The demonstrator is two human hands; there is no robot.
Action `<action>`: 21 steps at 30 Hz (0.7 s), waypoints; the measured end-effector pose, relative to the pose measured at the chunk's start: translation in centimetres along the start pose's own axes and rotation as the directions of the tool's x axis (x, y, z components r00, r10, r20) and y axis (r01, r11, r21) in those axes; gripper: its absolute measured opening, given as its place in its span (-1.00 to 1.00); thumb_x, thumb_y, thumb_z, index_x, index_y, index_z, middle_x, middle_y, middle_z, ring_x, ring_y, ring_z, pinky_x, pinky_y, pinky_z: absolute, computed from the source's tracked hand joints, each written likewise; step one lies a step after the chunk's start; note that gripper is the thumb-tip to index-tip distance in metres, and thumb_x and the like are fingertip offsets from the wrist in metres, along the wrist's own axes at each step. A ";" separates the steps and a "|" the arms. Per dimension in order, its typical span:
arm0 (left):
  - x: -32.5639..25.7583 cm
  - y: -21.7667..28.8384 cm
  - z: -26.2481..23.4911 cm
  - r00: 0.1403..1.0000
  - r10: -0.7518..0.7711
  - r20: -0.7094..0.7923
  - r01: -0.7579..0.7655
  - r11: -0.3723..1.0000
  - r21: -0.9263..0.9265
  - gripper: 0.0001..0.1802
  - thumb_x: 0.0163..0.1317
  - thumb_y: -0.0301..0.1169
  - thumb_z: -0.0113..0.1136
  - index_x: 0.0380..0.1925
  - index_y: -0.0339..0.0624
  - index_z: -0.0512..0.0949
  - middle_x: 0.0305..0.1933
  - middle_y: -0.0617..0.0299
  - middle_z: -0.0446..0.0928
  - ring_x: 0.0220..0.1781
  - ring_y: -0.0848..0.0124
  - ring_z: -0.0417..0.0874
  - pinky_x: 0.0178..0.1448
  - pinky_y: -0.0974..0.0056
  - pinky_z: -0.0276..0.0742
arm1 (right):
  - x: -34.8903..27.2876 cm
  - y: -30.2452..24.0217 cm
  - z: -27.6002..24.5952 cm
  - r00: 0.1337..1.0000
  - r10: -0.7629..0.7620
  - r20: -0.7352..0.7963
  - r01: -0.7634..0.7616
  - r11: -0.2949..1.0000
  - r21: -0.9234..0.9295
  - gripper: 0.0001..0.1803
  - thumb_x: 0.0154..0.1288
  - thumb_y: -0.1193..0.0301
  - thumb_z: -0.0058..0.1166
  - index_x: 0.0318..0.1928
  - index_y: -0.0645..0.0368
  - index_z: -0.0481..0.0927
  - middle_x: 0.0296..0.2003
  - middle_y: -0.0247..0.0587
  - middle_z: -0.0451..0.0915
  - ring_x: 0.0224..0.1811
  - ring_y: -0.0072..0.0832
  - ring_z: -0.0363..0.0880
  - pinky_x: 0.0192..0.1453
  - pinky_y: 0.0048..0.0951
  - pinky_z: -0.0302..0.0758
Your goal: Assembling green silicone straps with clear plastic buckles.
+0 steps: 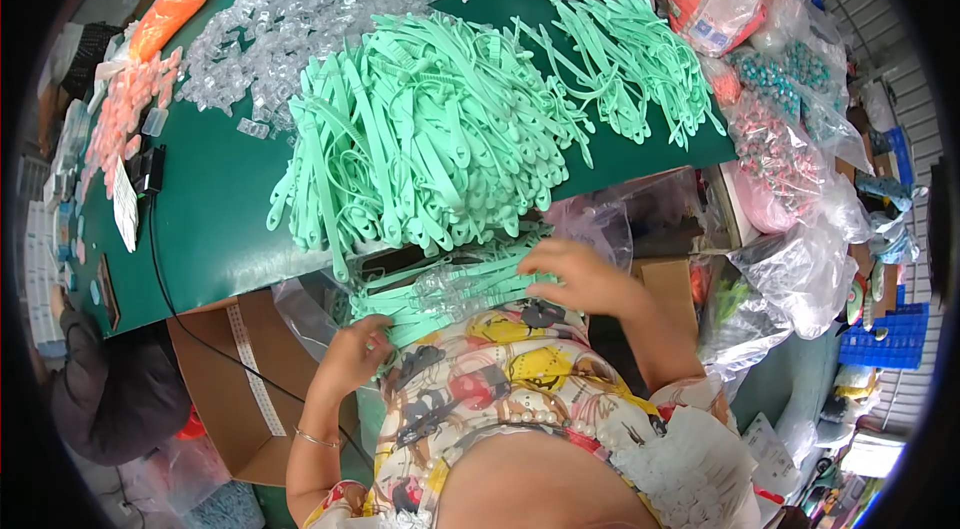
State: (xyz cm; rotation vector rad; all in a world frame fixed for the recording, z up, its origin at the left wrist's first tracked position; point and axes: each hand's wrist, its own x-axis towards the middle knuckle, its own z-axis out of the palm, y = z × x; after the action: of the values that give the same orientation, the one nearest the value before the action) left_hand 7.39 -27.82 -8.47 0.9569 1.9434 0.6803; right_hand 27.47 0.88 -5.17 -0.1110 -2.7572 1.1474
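Note:
A bundle of mint-green plastic straps [415,299] lies across my lap, just under the table's front edge. Small clear plastic pieces [455,289] sit among its middle. At the bundle's left end is my left hand [358,351], its fingers curled closed; what they grip, if anything, is hidden. My right hand [575,274] hovers at the other end with its fingers bent and apart, close to the strap ends. In front of me, a large heap of the same green straps [430,129] covers the middle of the table and overhangs its edge.
The green table [215,219] also bears a smaller strap pile [640,59], clear plastic parts [290,34] and pink pieces [125,119]. A black cable [165,289] hangs past a cardboard box [225,379]. Filled plastic bags [785,149] crowd the right. Another person [115,394] sits at left.

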 end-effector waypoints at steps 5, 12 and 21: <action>-0.4 1.6 -1.0 0.979 0.143 -0.145 -0.108 0.968 0.226 -0.71 -0.03 -0.47 0.19 -0.24 -0.25 0.47 -0.34 0.03 0.50 -0.32 0.15 0.56 -0.27 0.21 0.46 | 7.8 1.6 -8.9 0.839 0.202 -0.506 -0.276 0.958 -0.076 -0.84 0.08 0.38 0.05 -0.38 0.22 0.54 -0.44 -0.17 0.56 -0.44 -0.24 0.52 -0.36 -0.39 0.43; 2.4 10.3 -5.4 0.819 0.539 -0.195 -0.523 0.842 0.133 -0.77 0.03 -0.53 0.15 -0.25 -0.28 0.48 -0.34 0.08 0.51 -0.38 0.29 0.56 -0.36 0.32 0.46 | 17.6 11.6 -12.5 0.780 0.393 -0.487 -0.621 0.583 -0.524 -0.74 0.00 0.29 0.06 -0.35 0.22 0.56 -0.33 0.02 0.57 -0.25 -0.11 0.55 -0.23 -0.18 0.47; 15.8 17.5 -12.6 0.604 0.606 -0.517 -0.557 0.786 0.270 -0.81 -0.01 -0.48 0.11 -0.33 -0.22 0.54 -0.42 0.09 0.56 -0.40 0.23 0.57 -0.30 0.22 0.45 | 14.9 10.0 -16.4 0.703 0.530 -0.474 -0.330 0.834 0.443 -0.84 0.06 0.41 -0.04 -0.37 0.25 0.44 -0.48 -0.17 0.51 -0.56 -0.41 0.47 -0.50 -0.45 0.40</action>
State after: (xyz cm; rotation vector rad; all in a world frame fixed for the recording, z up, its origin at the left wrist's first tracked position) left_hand -2.65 -6.24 3.70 1.6210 2.1764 1.4259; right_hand 15.62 21.26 0.77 -0.9598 -2.0009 1.3673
